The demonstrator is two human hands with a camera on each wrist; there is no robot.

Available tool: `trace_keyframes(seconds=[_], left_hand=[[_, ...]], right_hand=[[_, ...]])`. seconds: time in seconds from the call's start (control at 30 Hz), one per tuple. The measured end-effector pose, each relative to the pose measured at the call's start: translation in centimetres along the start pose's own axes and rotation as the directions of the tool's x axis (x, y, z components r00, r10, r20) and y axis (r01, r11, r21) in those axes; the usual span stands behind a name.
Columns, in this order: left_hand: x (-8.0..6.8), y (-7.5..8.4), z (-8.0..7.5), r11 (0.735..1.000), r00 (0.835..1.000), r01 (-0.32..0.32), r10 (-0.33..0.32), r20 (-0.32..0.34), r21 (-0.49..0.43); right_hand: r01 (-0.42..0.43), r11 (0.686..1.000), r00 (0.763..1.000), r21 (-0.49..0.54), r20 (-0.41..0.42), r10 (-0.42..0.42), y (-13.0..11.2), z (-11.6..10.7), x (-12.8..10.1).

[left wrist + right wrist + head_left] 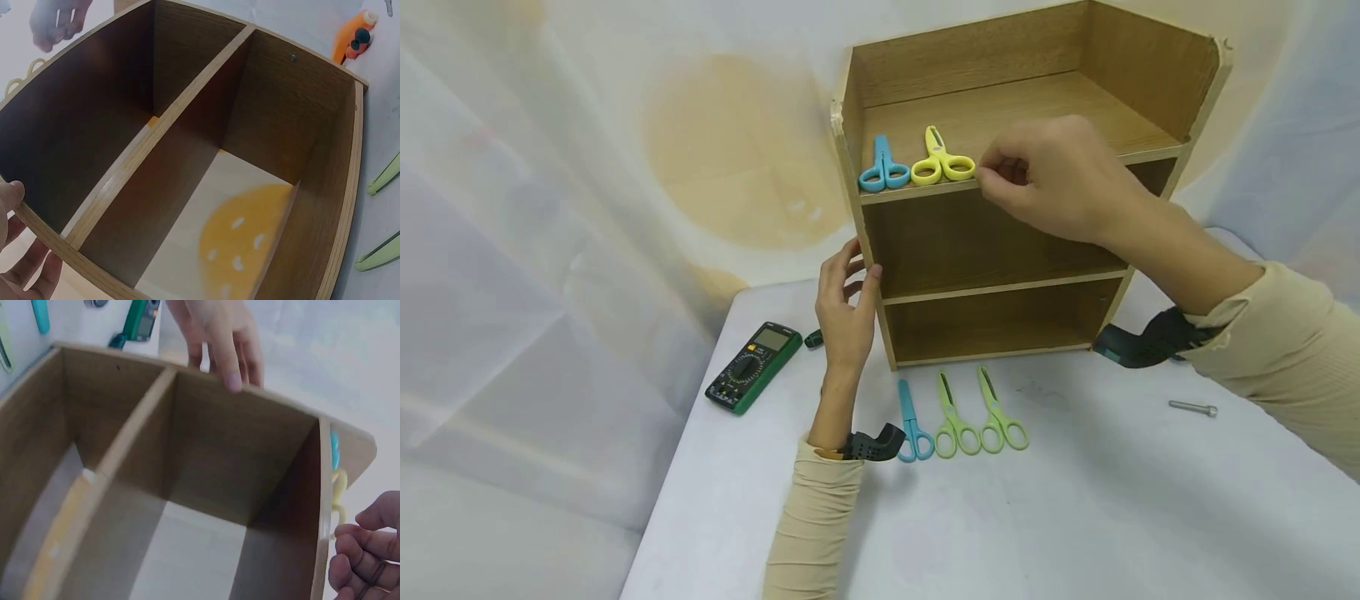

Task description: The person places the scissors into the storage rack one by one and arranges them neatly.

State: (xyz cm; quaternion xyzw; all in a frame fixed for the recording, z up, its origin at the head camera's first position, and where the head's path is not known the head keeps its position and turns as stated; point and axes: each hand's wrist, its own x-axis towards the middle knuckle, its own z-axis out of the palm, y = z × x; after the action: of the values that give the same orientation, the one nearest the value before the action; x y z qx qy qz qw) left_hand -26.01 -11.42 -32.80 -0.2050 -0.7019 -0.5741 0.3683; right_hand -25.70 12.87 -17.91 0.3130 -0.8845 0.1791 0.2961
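The right hand hovers at the front edge of the top shelf of the wooden shelf unit, fingers curled in with thumb and fingertips close together just beside the yellow scissors; whether it pinches anything cannot be told, and no grip on the scissors shows. The yellow scissors lie on the top shelf with their handles toward the front edge, and the blue scissors lie just to their left, handles also forward. The left hand rests against the unit's left side panel, its fingers straight and the thumb on the panel's front edge, gripping nothing.

On the white table in front of the unit lie three more pairs in a row: a blue pair, then two green pairs. A green multimeter lies left of the unit, and a small metal bolt lies to the right.
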Motion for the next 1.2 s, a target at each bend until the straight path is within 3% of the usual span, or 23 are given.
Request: trace_keyframes(seconds=[0.13,0.5,0.77,1.2], left_hand=[[-0.1,-0.1,-0.2,1.0,1.0,0.013,-0.013,-0.001,-0.001],[-0.1,-0.4,-0.6,1.0,1.0,0.009,-0.009,-0.001,-0.002],[-0.1,-0.3,-0.9,1.0,1.0,0.015,-0.015,0.002,0.003],[-0.1,-0.5,-1.0,1.0,1.0,0.009,-0.009,0.004,0.009]], right_hand=[[0.056,0.997,0.998,0.045,0.017,-0.056,-0.5,0.9,-2.2],[0.021,0.99,0.992,0.137,0.12,-0.038,-1.0,3.4,-8.2],[-0.06,0.985,0.979,0.163,0.203,0.026,-1.3,4.9,-11.1],[-0.086,0.975,0.967,0.204,0.254,0.032,-0.9,8.2,-15.4]])
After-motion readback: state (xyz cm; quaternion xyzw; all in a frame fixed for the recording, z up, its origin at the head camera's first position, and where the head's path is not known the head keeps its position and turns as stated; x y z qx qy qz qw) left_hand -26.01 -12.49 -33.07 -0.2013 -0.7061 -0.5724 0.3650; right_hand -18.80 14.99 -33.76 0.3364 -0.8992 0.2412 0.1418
